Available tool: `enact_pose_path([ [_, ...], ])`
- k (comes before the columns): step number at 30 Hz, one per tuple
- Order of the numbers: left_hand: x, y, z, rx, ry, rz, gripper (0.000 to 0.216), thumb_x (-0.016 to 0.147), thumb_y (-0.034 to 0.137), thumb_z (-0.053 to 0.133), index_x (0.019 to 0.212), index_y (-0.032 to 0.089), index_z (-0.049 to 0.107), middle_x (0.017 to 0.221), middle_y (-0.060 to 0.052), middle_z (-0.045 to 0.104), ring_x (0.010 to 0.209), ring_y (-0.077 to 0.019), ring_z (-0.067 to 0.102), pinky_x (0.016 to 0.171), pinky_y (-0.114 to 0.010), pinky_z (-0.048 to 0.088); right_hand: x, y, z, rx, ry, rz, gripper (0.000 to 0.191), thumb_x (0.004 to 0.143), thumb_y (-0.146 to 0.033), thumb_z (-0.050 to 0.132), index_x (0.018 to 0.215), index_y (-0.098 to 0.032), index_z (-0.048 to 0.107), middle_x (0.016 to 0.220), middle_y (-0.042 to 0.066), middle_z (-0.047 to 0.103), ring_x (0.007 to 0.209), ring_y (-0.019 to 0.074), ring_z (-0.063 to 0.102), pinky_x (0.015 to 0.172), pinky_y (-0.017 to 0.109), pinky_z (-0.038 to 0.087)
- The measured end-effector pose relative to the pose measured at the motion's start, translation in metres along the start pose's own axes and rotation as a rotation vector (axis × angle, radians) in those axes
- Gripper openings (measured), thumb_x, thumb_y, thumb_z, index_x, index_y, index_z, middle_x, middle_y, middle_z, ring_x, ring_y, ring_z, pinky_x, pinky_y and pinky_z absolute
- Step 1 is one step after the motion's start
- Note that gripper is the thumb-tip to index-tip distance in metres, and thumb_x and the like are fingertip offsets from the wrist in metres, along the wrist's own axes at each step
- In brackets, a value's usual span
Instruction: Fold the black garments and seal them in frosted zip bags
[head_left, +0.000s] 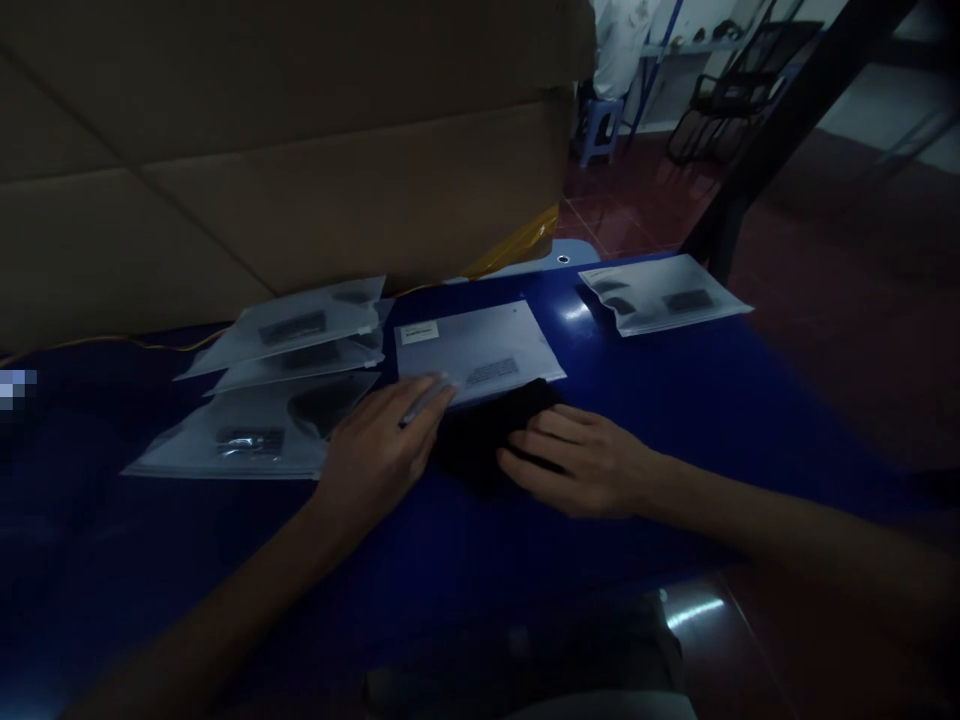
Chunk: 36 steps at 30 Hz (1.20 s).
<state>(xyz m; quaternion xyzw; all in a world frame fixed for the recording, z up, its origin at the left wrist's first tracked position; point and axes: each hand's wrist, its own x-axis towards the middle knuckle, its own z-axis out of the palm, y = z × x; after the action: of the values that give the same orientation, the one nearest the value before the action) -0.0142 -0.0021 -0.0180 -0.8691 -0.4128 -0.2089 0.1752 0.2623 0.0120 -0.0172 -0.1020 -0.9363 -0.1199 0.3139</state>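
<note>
A frosted zip bag (480, 345) with a white label and small print lies on the blue table in front of me. A black item (480, 440), soft like folded cloth, lies just on the near side of it; its shape is lost in the dark. My left hand (382, 435) is at the bag's near left corner, fingers curled, with a slim pen-like thing (421, 403) between them. On the black item's right side, my right hand (577, 455) has its fingers bent and gripping the edge. Some fingertips of both hands are blurred or hidden.
Several filled frosted bags (277, 430) overlap at the left, and another frosted bag (667, 295) lies at the far right. Behind the blue table (660, 400) stands a big cardboard box (300, 200). A person (619, 50) sits on a blue stool in the background, near a black chair (739, 85).
</note>
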Motion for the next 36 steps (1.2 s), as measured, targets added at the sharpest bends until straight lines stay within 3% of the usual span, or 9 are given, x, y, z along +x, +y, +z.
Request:
enact_pose_path([
  [3, -0.003, -0.002, -0.003, -0.032, 0.008, 0.035, 0.027, 0.104, 0.011, 0.054, 0.125, 0.015, 0.07, 0.115, -0.01, 0.08, 0.098, -0.0251, 0.079, 0.081, -0.037, 0.066, -0.002, 0.0, 0.001, -0.057, 0.019, 0.09, 0.021, 0.098, -0.011, 0.057, 0.114, -0.012, 0.07, 0.1, 0.009, 0.076, 0.096, 0.0219, 0.066, 0.08, 0.036, 0.058],
  [9, -0.007, -0.007, 0.002, -0.105, -0.206, -0.042, 0.046, 0.108, 0.017, 0.035, 0.148, 0.011, 0.056, 0.143, -0.014, 0.067, 0.132, -0.0269, 0.066, 0.112, -0.046, 0.055, -0.004, 0.0, -0.003, 0.25, -0.102, 0.275, 0.047, 0.086, -0.028, 0.064, 0.13, -0.01, 0.064, 0.128, 0.017, 0.069, 0.128, 0.0327, 0.06, 0.107, 0.054, 0.053],
  [12, -0.004, -0.007, -0.001, -0.212, -0.361, -0.131, 0.057, 0.109, 0.026, 0.027, 0.165, 0.012, 0.03, 0.165, -0.014, 0.044, 0.154, -0.0294, 0.041, 0.126, -0.054, 0.038, -0.003, 0.001, -0.006, 0.358, -0.18, 0.319, 0.06, 0.083, -0.03, 0.06, 0.14, -0.009, 0.058, 0.141, 0.02, 0.064, 0.132, 0.0344, 0.059, 0.101, 0.052, 0.057],
  [15, -0.002, -0.007, -0.004, -0.318, -0.437, -0.192, 0.063, 0.111, 0.038, 0.024, 0.17, 0.021, 0.008, 0.174, -0.01, 0.026, 0.162, -0.0314, 0.02, 0.129, -0.059, 0.027, -0.002, 0.0, -0.007, 0.36, -0.138, 0.34, 0.054, 0.088, -0.021, 0.057, 0.141, -0.01, 0.056, 0.134, 0.017, 0.07, 0.124, 0.0294, 0.066, 0.099, 0.045, 0.059],
  [20, -0.001, -0.008, -0.003, -0.409, -0.399, -0.132, 0.085, 0.106, 0.066, 0.031, 0.169, 0.024, -0.007, 0.176, -0.012, 0.018, 0.162, -0.0384, 0.018, 0.13, -0.064, 0.018, 0.002, 0.001, -0.01, 0.503, -0.016, 0.64, 0.032, 0.103, -0.025, 0.054, 0.134, -0.018, 0.059, 0.116, 0.007, 0.078, 0.096, 0.0178, 0.075, 0.082, 0.031, 0.061],
  [24, 0.0, -0.004, -0.001, -0.325, -0.423, -0.109, 0.113, 0.094, 0.075, 0.055, 0.168, 0.022, -0.012, 0.174, -0.017, 0.021, 0.16, -0.0429, 0.02, 0.128, -0.067, 0.018, -0.001, 0.014, -0.011, 0.647, 0.059, 0.996, 0.035, 0.103, -0.034, 0.057, 0.136, -0.024, 0.058, 0.106, 0.003, 0.077, 0.091, 0.0203, 0.075, 0.076, 0.034, 0.062],
  [26, 0.0, -0.003, -0.001, -0.3, -0.444, -0.106, 0.114, 0.094, 0.07, 0.06, 0.168, 0.022, -0.012, 0.174, -0.017, 0.021, 0.16, -0.0423, 0.019, 0.128, -0.066, 0.019, -0.005, 0.021, -0.009, 0.606, 0.072, 1.072, 0.04, 0.101, -0.032, 0.058, 0.14, -0.026, 0.056, 0.116, 0.005, 0.075, 0.098, 0.0236, 0.074, 0.081, 0.039, 0.062],
  [31, -0.003, -0.004, -0.003, -0.296, -0.432, -0.068, 0.101, 0.099, 0.053, 0.056, 0.169, 0.022, -0.011, 0.175, -0.015, 0.018, 0.162, -0.0398, 0.014, 0.129, -0.065, 0.019, -0.011, 0.029, -0.002, 0.19, -0.037, 0.922, 0.048, 0.096, -0.016, 0.057, 0.143, -0.024, 0.055, 0.146, 0.014, 0.057, 0.113, 0.0296, 0.065, 0.092, 0.05, 0.058],
  [36, -0.004, -0.003, 0.0, -0.281, -0.399, -0.082, 0.099, 0.1, 0.056, 0.055, 0.169, 0.024, -0.009, 0.173, -0.016, 0.025, 0.161, -0.0394, 0.019, 0.128, -0.064, 0.022, -0.004, 0.012, -0.003, 0.106, -0.012, 0.599, 0.026, 0.103, -0.026, 0.055, 0.126, -0.018, 0.065, 0.126, 0.014, 0.066, 0.111, 0.0282, 0.061, 0.092, 0.047, 0.054],
])
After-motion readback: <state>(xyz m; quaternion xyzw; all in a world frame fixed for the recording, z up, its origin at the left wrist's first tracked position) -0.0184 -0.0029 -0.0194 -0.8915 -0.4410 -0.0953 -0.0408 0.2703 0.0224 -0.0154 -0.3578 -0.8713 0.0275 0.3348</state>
